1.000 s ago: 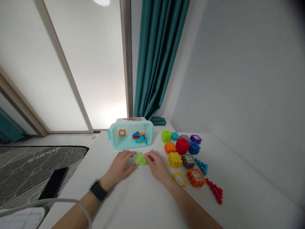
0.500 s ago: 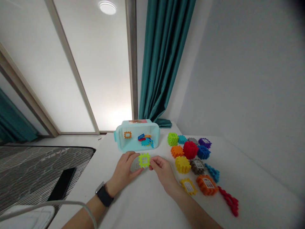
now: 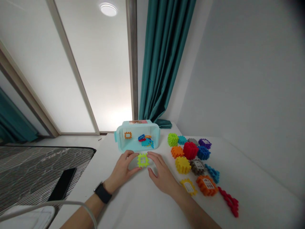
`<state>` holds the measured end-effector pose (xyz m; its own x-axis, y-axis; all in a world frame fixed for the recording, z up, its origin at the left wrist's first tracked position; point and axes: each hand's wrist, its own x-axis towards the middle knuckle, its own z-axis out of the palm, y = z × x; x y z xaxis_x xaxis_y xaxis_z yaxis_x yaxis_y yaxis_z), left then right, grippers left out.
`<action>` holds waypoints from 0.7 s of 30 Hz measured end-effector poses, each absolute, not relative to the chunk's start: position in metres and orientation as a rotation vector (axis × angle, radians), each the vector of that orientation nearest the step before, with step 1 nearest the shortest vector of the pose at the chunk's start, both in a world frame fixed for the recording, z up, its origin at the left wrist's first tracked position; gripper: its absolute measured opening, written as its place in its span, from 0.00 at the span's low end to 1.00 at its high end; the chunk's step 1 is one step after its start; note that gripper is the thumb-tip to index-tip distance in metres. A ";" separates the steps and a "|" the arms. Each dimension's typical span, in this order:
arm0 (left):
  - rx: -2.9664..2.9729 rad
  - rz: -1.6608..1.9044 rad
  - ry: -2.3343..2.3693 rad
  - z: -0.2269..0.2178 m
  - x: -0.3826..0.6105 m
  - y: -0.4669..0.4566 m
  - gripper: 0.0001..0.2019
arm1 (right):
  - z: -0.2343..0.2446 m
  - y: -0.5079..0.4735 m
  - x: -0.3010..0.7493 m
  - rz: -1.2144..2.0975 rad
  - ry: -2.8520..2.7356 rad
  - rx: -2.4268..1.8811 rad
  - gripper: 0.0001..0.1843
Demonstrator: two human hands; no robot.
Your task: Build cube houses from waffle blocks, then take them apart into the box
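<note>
white table [image 3: 252, 187] with clear box [image 3: 137, 144], toy blocks [image 3: 190, 150]

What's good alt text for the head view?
Left hand and right hand cup a lime-green toy piece on a white table. Behind them sits a clear teal bin holding more pieces; colourful blocks lie scattered to the right.

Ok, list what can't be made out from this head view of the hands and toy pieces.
All in the head view:
The pieces inside the clear plastic box: piled behind its wall, too small to count.
The label on the box's far edge: too small to read.
The lime-green frame piece: fingers of the left hand and right hand are too close to tell contact.
The white item: cut off by the lower left edge.
</note>
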<state>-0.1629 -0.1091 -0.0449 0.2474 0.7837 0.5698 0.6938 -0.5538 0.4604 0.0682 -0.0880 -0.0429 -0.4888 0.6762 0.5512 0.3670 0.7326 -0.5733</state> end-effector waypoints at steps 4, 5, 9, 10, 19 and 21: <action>2.382 1.176 1.395 -0.045 -0.163 -0.110 0.23 | -0.045 -0.088 0.067 0.481 -2.162 -0.787 0.33; 2.381 1.169 1.383 -0.045 -0.163 -0.110 0.23 | -0.045 -0.087 0.067 0.475 -2.167 -0.788 0.32; 2.371 1.151 1.338 -0.045 -0.163 -0.111 0.22 | -0.042 -0.087 0.068 0.434 -2.201 -0.776 0.31; 2.366 1.148 1.337 -0.045 -0.164 -0.111 0.22 | -0.041 -0.087 0.068 0.424 -2.210 -0.771 0.31; 2.335 1.148 1.315 -0.042 -0.163 -0.112 0.22 | -0.043 -0.086 0.069 0.382 -2.211 -0.742 0.32; 2.323 1.156 1.322 -0.042 -0.162 -0.113 0.22 | -0.044 -0.086 0.069 0.379 -2.201 -0.729 0.31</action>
<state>-0.1619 -0.1127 -0.0415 0.2820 0.8051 0.5218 0.6245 -0.5669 0.5373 0.0689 -0.0860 -0.0441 -0.5381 0.6099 0.5818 0.3804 0.7917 -0.4781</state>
